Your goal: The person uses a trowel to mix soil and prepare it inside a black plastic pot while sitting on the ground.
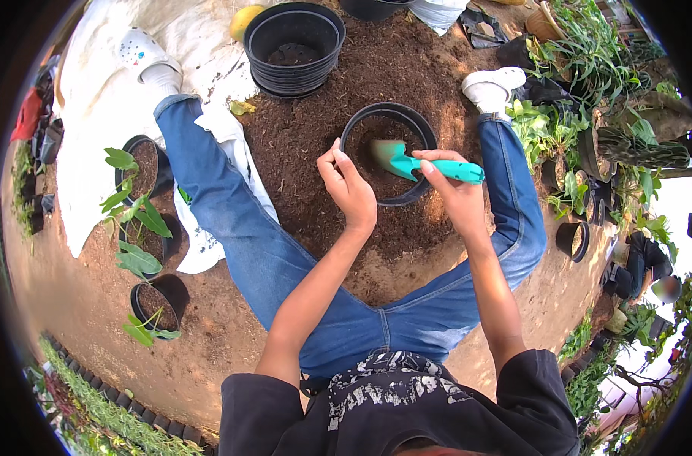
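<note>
A round black plastic pot (423, 122) stands on the soil between my legs, with some dark soil (374, 176) at its bottom. My left hand (352, 194) has its fingers and thumb pinched on the pot's left rim. In my right hand (457, 199) is the handle of a teal hand trowel (403, 162). Its blade points left inside the pot, dusted with brown soil toward the tip. Around the pot spreads a wide heap of loose dark soil (300, 165).
A stack of black pots (294, 80) stands beyond the soil, beside a yellow round object (244, 21). Several potted leafy plants (152, 176) line my left side. More plants (551, 131) crowd the right, where a person (636, 265) sits farther off. A white sheet (95, 142) covers ground at left.
</note>
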Motion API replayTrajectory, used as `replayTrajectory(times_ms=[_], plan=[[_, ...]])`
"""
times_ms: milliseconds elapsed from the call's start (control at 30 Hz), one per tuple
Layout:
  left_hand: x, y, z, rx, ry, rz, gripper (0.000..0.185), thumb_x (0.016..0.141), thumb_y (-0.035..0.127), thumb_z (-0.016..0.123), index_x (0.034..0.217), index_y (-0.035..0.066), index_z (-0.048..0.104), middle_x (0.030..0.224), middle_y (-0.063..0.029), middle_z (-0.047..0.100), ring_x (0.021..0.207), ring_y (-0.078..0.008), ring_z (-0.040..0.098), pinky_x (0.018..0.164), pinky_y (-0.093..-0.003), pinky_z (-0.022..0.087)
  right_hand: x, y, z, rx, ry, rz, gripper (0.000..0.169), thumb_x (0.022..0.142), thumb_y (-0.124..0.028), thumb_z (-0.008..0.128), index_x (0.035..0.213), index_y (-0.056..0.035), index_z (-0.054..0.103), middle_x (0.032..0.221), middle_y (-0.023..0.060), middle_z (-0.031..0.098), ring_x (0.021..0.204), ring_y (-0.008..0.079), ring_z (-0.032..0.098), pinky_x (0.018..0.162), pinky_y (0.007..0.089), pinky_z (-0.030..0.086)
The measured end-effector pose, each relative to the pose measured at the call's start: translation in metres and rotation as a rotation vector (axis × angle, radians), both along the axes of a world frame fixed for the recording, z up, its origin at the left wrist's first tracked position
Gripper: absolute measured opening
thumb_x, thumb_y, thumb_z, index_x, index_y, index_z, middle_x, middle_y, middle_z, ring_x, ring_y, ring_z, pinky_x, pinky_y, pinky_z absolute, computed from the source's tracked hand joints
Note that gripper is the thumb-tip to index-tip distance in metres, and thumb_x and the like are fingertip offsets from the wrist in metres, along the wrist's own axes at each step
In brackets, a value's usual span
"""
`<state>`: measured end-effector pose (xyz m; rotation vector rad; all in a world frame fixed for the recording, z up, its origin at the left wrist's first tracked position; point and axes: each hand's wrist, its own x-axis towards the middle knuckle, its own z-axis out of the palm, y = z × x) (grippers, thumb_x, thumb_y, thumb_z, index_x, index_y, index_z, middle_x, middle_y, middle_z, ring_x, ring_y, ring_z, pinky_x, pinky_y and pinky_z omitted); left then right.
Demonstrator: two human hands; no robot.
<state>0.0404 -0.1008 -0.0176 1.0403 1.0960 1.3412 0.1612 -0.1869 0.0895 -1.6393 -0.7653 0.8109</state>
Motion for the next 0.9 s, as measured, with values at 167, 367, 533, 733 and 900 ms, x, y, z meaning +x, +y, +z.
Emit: replayTrajectory(times_ms=[167, 367, 533, 733, 900], plan=[[-0.012, 0.031, 0.007, 0.080, 0.080, -0.118, 0.032, 0.116, 0.022, 0.045, 0.125, -0.004, 0.063, 0.122, -0.0108, 0.066, 0.109, -0.0162, 0.059, 0.102, -0.0342, 0.046, 0.009, -0.009, 0.044, -0.047, -0.272, 0.439, 0.020, 0.090, -0.002, 0.079, 0.110, -0.0025, 0.077, 0.117, 0.0128, 0.079, 0.110, 0.0213, 0.075, 0.096, 0.0346, 0.058], [-0.024, 0.077, 0.001, 0.059, 0.002, -0.375, 0.029, 0.115, 0.019, 0.050, 0.123, -0.002, 0.067, 0.110, -0.0068, 0.070, 0.101, -0.0126, 0.061, 0.093, -0.0299, 0.048, 0.004, 0.005, 0.037, 0.076, -0.574, 0.572, 0.018, 0.087, -0.003, 0.079, 0.105, -0.0039, 0.076, 0.113, 0.0129, 0.078, 0.113, 0.0318, 0.074, 0.097, 0.0400, 0.058], [-0.030, 0.083, 0.005, 0.027, 0.040, -0.443, 0.028, 0.114, 0.020, 0.050, 0.123, 0.000, 0.067, 0.111, -0.0061, 0.070, 0.102, -0.0119, 0.061, 0.095, -0.0296, 0.048, 0.011, 0.006, 0.050, -0.039, -0.483, 0.738, 0.012, 0.086, -0.004, 0.080, 0.098, -0.0044, 0.078, 0.108, 0.0105, 0.079, 0.113, 0.0342, 0.073, 0.099, 0.0453, 0.057], [-0.025, 0.084, 0.001, 0.025, -0.025, -0.428, 0.029, 0.115, 0.022, 0.049, 0.124, 0.001, 0.067, 0.107, -0.0025, 0.067, 0.096, -0.0093, 0.057, 0.091, -0.0279, 0.047, 0.004, 0.015, 0.035, 0.019, -0.529, 0.785, 0.009, 0.083, -0.004, 0.077, 0.092, -0.0039, 0.076, 0.103, 0.0096, 0.078, 0.103, 0.0328, 0.073, 0.091, 0.0435, 0.057], [-0.030, 0.079, 0.005, -0.038, 0.002, -0.437, 0.030, 0.115, 0.023, 0.050, 0.124, 0.001, 0.067, 0.102, 0.0005, 0.064, 0.091, -0.0069, 0.053, 0.087, -0.0261, 0.045, 0.021, 0.001, 0.054, 0.031, -0.369, 0.663, 0.013, 0.088, -0.001, 0.076, 0.101, -0.0031, 0.079, 0.106, 0.0125, 0.079, 0.104, 0.0293, 0.076, 0.091, 0.0395, 0.059]])
